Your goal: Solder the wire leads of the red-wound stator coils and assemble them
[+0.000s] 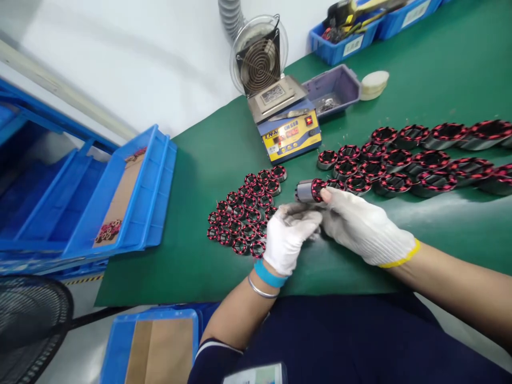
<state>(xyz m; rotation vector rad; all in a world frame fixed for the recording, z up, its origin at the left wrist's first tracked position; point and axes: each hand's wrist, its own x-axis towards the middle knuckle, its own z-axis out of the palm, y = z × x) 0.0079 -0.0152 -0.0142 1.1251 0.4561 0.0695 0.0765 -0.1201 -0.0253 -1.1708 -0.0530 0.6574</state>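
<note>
Left hand (286,234): fingers curled, grip not discernible | Right hand (358,224): cylindrical core (307,191) gripped at red-marked end | Green table (192,277): left core group (249,202), right core group (396,159) arranged | Yellow-fronted unit (294,144): positioned beyond held core

Unit front, model marking: white characters on the blue panel of the control unit (291,140) near the surface's far edge, seemingly "CM 558"; the last characters are blurred.
Unit display: red lit digits, perhaps "260", too blurred to be sure.
Unit brand: dark lettering at the panel's left, with an "N" legible; the full name cannot be read.
Metal cover: a dark printed label (273,94), its content unreadable.
Blue bins, far edge: a white label (353,46) on one and another (416,13) on its neighbor, marks illegible.
Badge: a card (256,375) on the dark clothing, print illegible.
</note>
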